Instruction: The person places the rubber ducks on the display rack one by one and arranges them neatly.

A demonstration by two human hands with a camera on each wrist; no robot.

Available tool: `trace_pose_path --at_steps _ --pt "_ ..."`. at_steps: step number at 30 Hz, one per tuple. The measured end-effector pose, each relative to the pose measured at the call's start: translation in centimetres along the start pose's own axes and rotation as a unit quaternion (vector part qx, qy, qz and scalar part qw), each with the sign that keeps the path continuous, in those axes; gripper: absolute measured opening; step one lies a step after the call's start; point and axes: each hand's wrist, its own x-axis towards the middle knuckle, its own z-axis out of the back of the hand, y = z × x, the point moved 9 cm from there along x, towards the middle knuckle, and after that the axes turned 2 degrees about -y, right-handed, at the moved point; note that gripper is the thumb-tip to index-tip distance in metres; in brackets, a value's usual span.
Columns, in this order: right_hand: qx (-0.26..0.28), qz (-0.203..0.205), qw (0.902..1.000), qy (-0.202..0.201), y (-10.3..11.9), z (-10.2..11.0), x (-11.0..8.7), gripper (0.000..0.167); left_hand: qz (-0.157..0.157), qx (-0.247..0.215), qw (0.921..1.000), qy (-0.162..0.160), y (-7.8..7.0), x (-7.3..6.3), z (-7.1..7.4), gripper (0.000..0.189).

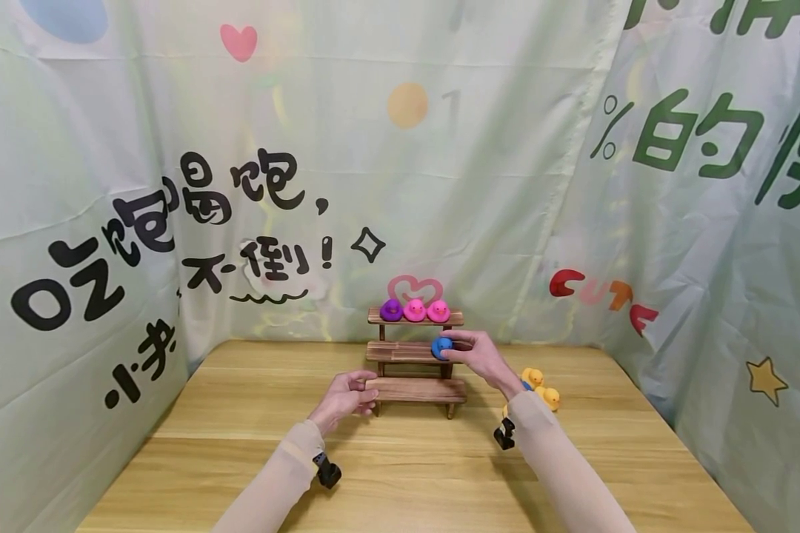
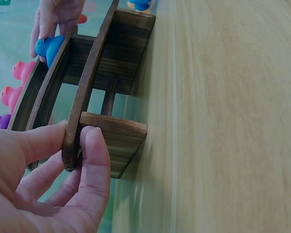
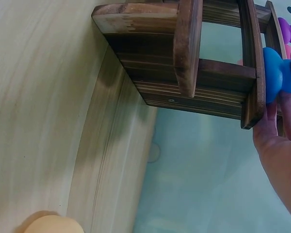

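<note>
We see the right hand [image 1: 485, 358], fingers [image 3: 290, 121] gripping the blue duck [image 1: 441, 349] at the right end of the middle shelf [image 1: 396, 352]; left hand [image 1: 341, 398] pinches the bottom shelf [image 1: 416, 390]. We guess duck's light, squeezable, maybe slick; we'd grab its rounded sides.
</note>
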Motion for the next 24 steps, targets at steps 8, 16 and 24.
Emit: trace_pose_path --at_steps 8,16,24 --pt "-0.005 0.006 1.0000 0.005 0.00 -0.03 -0.03 0.046 0.001 0.013 0.9999 -0.005 -0.27 -0.27 0.03 0.044" --pt "0.006 0.009 0.9999 -0.001 -0.01 0.11 -0.11 0.049 0.001 0.010 0.9999 -0.003 -0.16 -0.11 0.08 0.044" --pt "0.031 0.012 0.9993 -0.015 -0.02 0.42 -0.31 0.052 -0.001 0.009 1.0000 0.001 -0.20 -0.06 0.09 0.045"
